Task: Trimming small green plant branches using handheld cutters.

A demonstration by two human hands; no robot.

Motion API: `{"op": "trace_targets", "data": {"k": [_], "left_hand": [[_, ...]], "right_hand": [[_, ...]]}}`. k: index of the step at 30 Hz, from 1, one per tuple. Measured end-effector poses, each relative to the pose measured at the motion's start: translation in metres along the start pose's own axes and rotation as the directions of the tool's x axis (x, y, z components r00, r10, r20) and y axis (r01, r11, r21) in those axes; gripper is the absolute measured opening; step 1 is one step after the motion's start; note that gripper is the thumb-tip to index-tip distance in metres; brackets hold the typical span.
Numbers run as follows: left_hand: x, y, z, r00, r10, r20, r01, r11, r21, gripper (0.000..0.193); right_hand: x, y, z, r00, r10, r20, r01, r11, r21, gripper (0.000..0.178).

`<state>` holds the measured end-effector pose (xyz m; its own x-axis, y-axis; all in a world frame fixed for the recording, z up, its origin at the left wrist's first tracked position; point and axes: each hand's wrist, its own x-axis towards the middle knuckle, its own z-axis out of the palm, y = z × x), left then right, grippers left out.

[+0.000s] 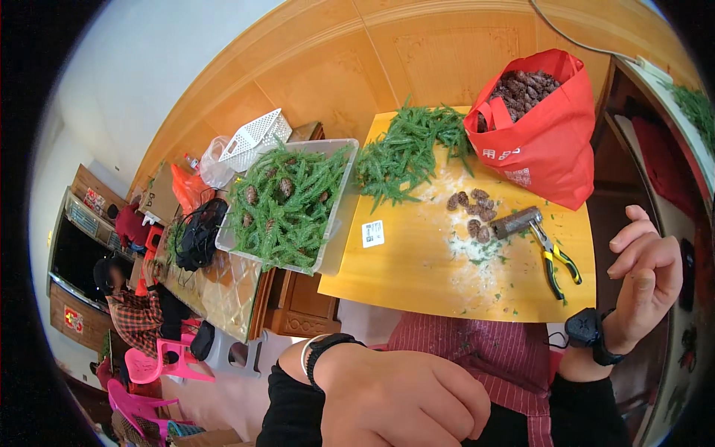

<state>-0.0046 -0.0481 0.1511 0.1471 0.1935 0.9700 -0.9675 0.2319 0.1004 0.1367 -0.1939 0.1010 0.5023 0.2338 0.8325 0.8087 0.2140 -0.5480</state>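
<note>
My left hand (406, 398) is low in front of my body, back up, fingers curled under; its palm is hidden. My right hand (649, 272) is raised beyond the table's right edge, fingers loosely bent and apart, holding nothing. Nearest to it on the yellow table (402, 276) lie pliers (555, 257) with black and yellow handles. Their head meets a dark brown cylinder (512, 222). Several small pine cones (477, 211) lie beside it amid white powder. Green artificial pine sprigs (410, 145) are heaped at the back, next to a red bag (547, 160) filled with pine cones.
Left of the table is a clear plastic bin (345, 186) of green sprigs with cones. A white label (372, 234) lies on the tabletop. Further left are a black bag (201, 235), a white basket (257, 134), pink stools (171, 357) and a seated person (134, 305).
</note>
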Motion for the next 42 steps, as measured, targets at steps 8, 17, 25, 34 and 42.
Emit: {"op": "trace_targets", "data": {"k": [8, 17, 25, 34, 42], "left_hand": [[0.011, 0.014, -0.028, 0.743, -0.429, 0.513, 0.54, 0.838, -0.081, 0.045], [-0.002, -0.007, 0.01, 0.998, -0.028, 0.051, 0.032, 0.996, -0.077, 0.045], [0.011, -0.005, -0.079, 0.606, -0.485, 0.631, 0.72, 0.672, -0.175, 0.017], [-0.049, -0.016, -0.115, 0.429, -0.783, -0.452, 0.72, 0.598, -0.352, 0.012], [-0.052, -0.017, -0.122, 0.387, -0.769, -0.509, 0.723, 0.595, -0.351, 0.017]], "right_hand": [[0.0, 0.0, -0.001, 1.0, -0.005, 0.004, 0.005, 1.0, 0.002, 0.034], [0.0, 0.001, 0.0, 1.0, -0.004, 0.008, 0.004, 1.0, -0.009, 0.034], [0.001, -0.003, -0.004, 1.0, -0.015, 0.007, 0.015, 1.0, 0.002, 0.034], [0.0, -0.003, -0.002, 1.0, -0.019, -0.013, 0.019, 1.0, 0.014, 0.033], [0.001, -0.001, -0.002, 1.0, -0.021, -0.005, 0.021, 1.0, 0.009, 0.03]]}}
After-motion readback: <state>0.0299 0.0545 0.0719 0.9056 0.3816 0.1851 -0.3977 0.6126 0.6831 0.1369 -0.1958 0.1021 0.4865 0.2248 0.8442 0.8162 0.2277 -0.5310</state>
